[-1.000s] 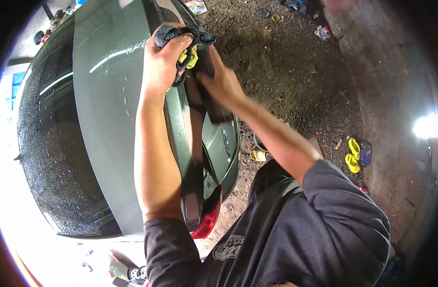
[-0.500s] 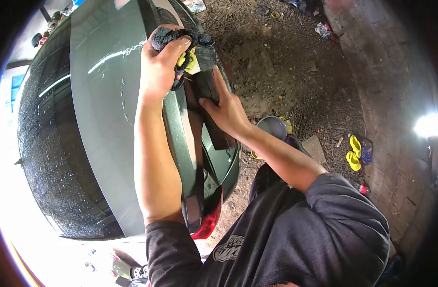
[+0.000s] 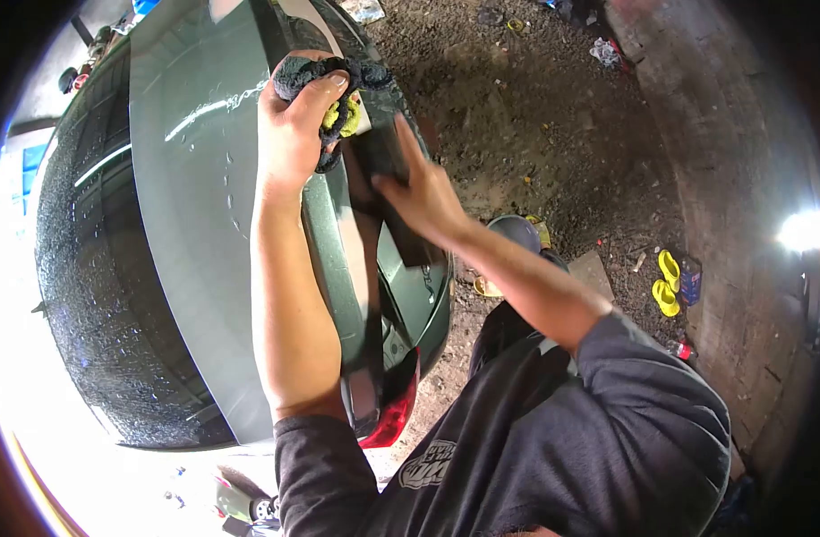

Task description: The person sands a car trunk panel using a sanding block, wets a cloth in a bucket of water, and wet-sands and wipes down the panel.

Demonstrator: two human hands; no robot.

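My left hand is closed around a bunched dark grey cloth with yellow-green patches, at the rear edge of a dark green car. Part of the cloth hangs beneath my fingers. My right hand, slightly blurred, is over a dark rectangular plate on the car's back, fingers stretched and thumb apart. It holds nothing that I can see; whether the palm touches the plate I cannot tell. Water streaks mark the painted lid, and droplets cover the rear window. The red tail light is nearer my body.
A grey bucket stands on the dirt floor beside my legs. Yellow clogs lie further right, near a red-capped bottle. A wall with a bright lamp borders the right side. Crumpled litter lies at the top.
My left hand and the cloth have shifted slightly left. My right hand has moved a little and is more blurred. The view has shifted slightly.
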